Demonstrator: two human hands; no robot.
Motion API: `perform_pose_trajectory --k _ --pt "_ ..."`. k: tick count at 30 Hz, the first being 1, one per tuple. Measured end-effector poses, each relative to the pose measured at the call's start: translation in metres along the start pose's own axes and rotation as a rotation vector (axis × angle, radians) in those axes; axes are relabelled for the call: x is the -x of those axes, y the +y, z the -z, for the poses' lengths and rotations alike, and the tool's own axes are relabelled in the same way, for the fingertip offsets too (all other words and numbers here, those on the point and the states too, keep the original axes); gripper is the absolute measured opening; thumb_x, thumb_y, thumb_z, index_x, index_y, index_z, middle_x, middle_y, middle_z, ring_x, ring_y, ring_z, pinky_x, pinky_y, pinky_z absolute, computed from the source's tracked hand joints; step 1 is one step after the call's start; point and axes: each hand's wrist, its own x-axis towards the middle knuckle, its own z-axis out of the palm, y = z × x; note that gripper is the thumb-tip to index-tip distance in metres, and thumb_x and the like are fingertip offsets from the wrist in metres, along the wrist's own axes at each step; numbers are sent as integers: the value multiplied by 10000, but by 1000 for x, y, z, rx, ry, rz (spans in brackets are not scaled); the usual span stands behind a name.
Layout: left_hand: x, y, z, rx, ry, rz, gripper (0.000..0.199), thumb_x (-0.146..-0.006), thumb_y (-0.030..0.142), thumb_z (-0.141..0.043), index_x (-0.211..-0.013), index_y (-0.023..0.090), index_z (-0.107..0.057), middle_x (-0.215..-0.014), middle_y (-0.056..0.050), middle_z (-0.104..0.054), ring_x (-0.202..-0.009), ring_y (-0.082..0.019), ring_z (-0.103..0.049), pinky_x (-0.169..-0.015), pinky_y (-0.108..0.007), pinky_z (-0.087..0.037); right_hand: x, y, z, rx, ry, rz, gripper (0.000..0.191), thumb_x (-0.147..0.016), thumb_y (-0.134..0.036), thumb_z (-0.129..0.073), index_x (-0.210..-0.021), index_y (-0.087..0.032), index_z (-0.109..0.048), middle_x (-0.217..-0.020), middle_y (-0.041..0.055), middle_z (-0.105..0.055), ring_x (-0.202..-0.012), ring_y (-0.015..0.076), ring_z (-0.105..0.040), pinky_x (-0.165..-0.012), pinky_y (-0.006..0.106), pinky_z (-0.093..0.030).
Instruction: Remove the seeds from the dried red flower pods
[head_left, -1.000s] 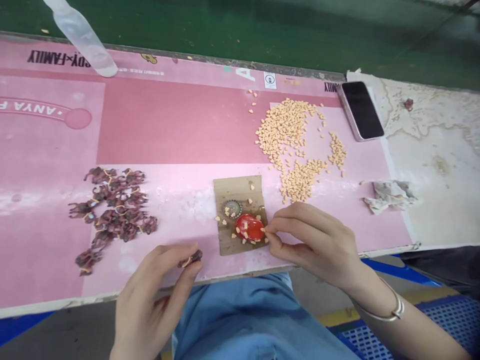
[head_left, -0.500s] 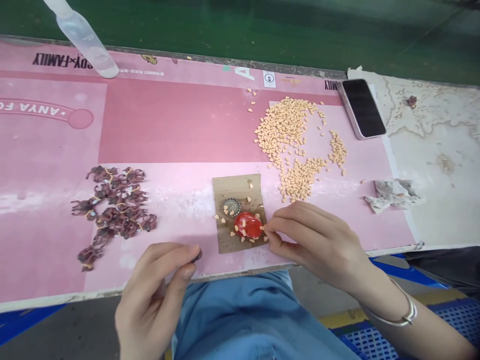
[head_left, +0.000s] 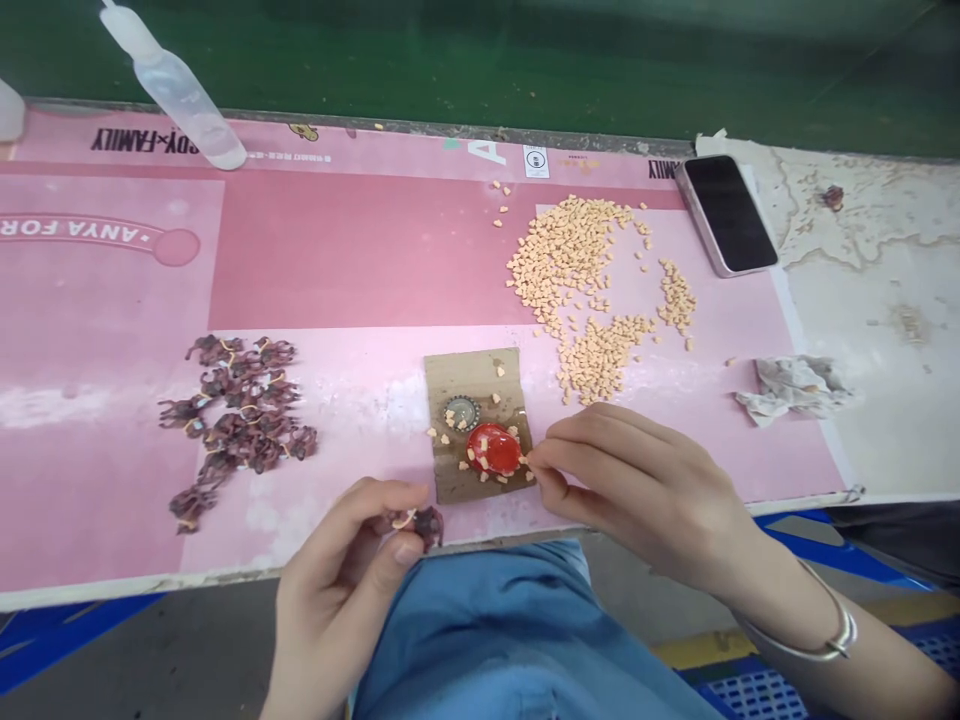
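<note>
My left hand (head_left: 360,575) holds a small dark maroon figure (head_left: 426,524) with a yellow strip between thumb and fingers, near the table's front edge. My right hand (head_left: 637,495) pinches a tiny cream piece (head_left: 524,460) at the right rim of a red dish (head_left: 504,458). That dish sits on a brown cardboard square (head_left: 457,376), beside a bottle cap (head_left: 471,409) with cream pieces in it. More cream pieces are scattered on the cardboard. Beyond my right hand spreads a large pile of cream pieces (head_left: 562,255). Several maroon figures (head_left: 244,425) lie in a cluster at the left.
A translucent squeeze bottle (head_left: 184,100) lies at the back left. At the right are a phone (head_left: 731,215) and a crumpled tissue (head_left: 795,388). One small maroon item (head_left: 833,198) rests at the far right. Part of a white object (head_left: 9,112) shows at the left edge.
My left hand has moved right, closer to the cardboard, and the maroon figure in it now shows more fully. My right hand stays at the dish's rim. The view has shifted slightly.
</note>
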Motion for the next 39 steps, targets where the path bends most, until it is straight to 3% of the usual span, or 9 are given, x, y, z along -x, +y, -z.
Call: perform_pose_trajectory --k 3,7,12,18,23,29,34,37,39 --pt "-4 1 -6 169 -109 100 292 -888 551 -848 -1000 283 -879 -671 -29 -737 -582 -147 -711 -564 -200 -627 -1 -9 7 -45 55 -31 213 -1029 -37 -599 -1020 -247 -633 -830 14 -729 -736 150 -699 -680 285 -611" --pt "-6 1 -9 282 -210 204 338 -868 587 -854 -1040 299 -889 -606 -35 -721 -532 -160 -697 -537 -236 -641 -4 -25 8 -149 79 -39 159 -1025 -104 -650 -1014 -261 -671 -802 -2 -748 -711 136 -718 -687 266 -648" --pt "-2 4 -7 294 -222 290 404 -822 641 -870 -1037 301 -899 -615 -56 -742 -537 -181 -709 -530 -262 -650 -10 -37 -11 -269 167 -73 168 -997 -81 -684 -937 -237 -695 -801 -12 -765 -729 105 -734 -781 207 -660" --pt "-5 3 -8 313 -242 305 369 -828 619 -875 -1034 315 -900 -650 -58 -772 -541 -183 -719 -539 -260 -654 -12 -34 -20 -309 176 -42 157 -996 -69 -679 -942 -213 -708 -810 -3 -776 -715 108 -721 -765 220 -666" --pt "-5 0 -10 348 -195 242 248 -856 536 -881 -994 331 -899 -636 -34 -771 -531 -151 -709 -534 -199 -626 -3 -48 -16 -147 71 41 153 -1022 -138 -674 -1136 -134 -777 -942 55 -825 -851 175 -786 -769 285 -694" --pt "-3 10 -20 249 -64 192 216 -848 520 -894 -959 335 -895 -669 -8 -777 -574 -133 -730 -596 -165 -638 7 -71 -25 22 188 -157 204 -1007 -150 -724 -1196 -178 -794 -1023 63 -836 -952 211 -792 -859 318 -702" --pt "-15 27 -21 12 -91 4 214 -875 549 -858 -933 345 -886 -760 -7 -805 -571 -138 -734 -535 -178 -623 0 -31 -16 -260 191 8 235 -1034 -86 -609 -1223 -118 -745 -1022 74 -828 -1001 162 -789 -930 244 -677" --pt "-37 38 -10 -223 -173 -188 215 -921 525 -815 -918 320 -879 -769 -33 -816 -616 -186 -765 -570 -248 -662 6 -6 -7 -364 265 -155 323 -1038 -48 -541 -1277 -158 -728 -1070 86 -816 -962 157 -794 -847 255 -691" --pt "-66 49 -3 -394 -162 -319 215 -881 521 -848 -874 307 -871 -761 -31 -822 -642 -208 -779 -624 -287 -682 16 6 -5 -352 366 -292 354 -1033 -58 -552 -1296 -200 -742 -1077 87 -809 -918 177 -801 -772 271 -696"
